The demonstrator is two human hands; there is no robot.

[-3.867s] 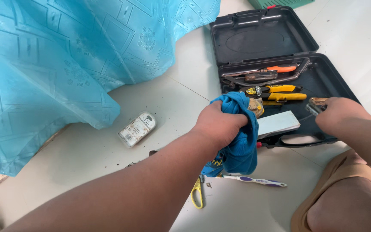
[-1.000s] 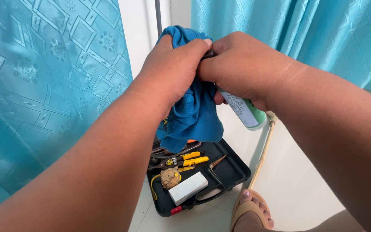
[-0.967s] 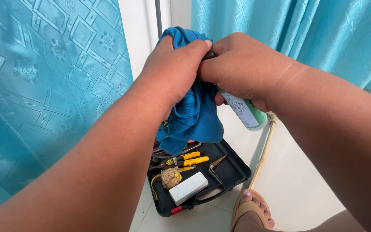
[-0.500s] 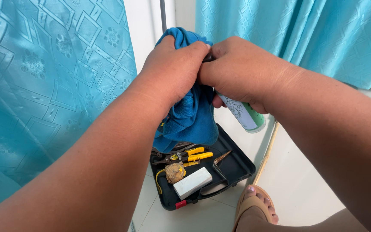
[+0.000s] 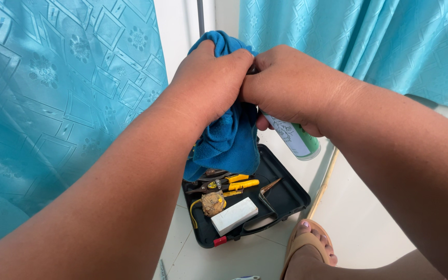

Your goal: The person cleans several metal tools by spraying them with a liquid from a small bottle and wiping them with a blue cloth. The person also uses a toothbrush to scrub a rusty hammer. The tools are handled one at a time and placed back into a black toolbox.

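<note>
Spray can (image 5: 295, 138) clamped in right hand (image 5: 291, 83), long axis slanting down-right; left hand (image 5: 211, 83) bunched tight on blue cloth (image 5: 230, 137), pressed against can top.

Open black tool case (image 5: 286, 199) on white floor, yellow-handled pliers (image 5: 232, 185), white block (image 5: 234, 215), turquoise curtains (image 5: 53, 103), sandalled foot (image 5: 309, 251)

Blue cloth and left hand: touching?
Touching. The head view shows the left hand closed around the bunched blue cloth, fingers pressed into its top while the rest hangs below the palm.
</note>
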